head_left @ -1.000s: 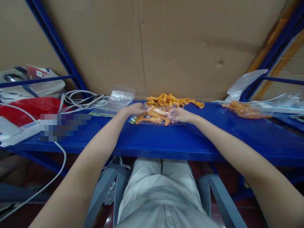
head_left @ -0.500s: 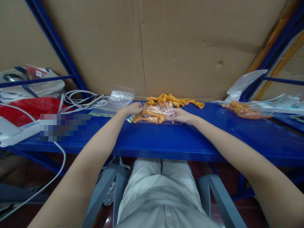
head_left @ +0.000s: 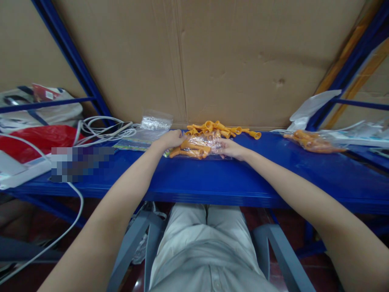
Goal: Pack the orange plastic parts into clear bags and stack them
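A clear plastic bag (head_left: 194, 151) with several orange, funnel-ended plastic pieces inside lies on the blue shelf top in front of me. My left hand (head_left: 172, 139) is closed on the bag's left end, its fingertips partly hidden. Around the right end, the fingers of my right hand (head_left: 228, 148) are curled against the plastic. Just behind the bag, touching or nearly touching it, is a loose pile of the same orange pieces (head_left: 209, 127), their flared ends showing.
On the right lies another clear bag of orange pieces (head_left: 316, 142). Empty clear bags (head_left: 154, 123) and coiled white cables (head_left: 106, 125) lie to the left, near a red plastic bag (head_left: 45, 140). A cardboard wall (head_left: 227, 61) stands behind the blue shelf (head_left: 258, 182).
My left hand has shifted slightly right over the bag's left end, covering more of it. My right hand has moved slightly left on the bag. The loose pile has stayed put.
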`<action>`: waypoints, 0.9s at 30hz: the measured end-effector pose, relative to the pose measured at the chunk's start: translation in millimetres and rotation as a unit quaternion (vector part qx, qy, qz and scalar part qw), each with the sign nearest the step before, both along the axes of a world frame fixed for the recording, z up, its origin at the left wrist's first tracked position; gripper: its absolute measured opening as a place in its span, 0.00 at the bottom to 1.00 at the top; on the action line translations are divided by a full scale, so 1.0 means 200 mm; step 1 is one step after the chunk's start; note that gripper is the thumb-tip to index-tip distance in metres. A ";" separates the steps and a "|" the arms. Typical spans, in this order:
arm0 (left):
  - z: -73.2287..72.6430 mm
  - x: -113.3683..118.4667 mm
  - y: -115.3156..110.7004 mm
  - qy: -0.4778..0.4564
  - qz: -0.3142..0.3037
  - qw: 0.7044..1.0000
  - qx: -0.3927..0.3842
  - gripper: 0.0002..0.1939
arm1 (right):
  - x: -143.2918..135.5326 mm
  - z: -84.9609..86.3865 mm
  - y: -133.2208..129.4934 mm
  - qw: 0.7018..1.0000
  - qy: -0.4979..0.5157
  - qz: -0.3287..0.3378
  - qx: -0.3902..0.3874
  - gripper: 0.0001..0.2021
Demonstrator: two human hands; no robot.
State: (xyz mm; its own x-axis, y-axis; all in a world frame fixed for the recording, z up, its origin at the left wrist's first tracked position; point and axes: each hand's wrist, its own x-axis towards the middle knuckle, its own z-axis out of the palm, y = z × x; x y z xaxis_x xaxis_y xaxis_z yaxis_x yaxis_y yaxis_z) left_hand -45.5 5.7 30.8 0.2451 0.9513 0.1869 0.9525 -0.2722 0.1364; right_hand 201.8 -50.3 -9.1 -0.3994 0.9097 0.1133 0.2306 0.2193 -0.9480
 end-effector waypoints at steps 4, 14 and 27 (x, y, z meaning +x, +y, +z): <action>0.02 0.02 -0.04 -0.038 0.002 0.997 0.071 0.16 | 0.00 -0.02 0.02 1.000 0.016 -0.021 0.001 0.10; 0.01 0.12 -0.12 -0.064 -0.161 0.982 -0.081 0.19 | 0.01 0.01 -0.01 0.999 -0.035 -0.033 0.021 0.05; 0.00 0.10 -0.10 -0.126 -0.144 0.974 -0.125 0.21 | 0.48 0.07 0.21 0.850 -0.256 -0.398 0.230 0.11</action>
State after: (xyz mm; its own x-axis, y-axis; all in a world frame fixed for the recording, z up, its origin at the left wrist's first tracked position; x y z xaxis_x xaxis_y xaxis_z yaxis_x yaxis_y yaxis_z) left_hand -25.9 -14.4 30.2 0.4851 0.8732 0.0462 0.7694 -0.4514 0.4519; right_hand 296.9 -8.5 5.0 0.2185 0.8214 0.5269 0.8361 0.1209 -0.5351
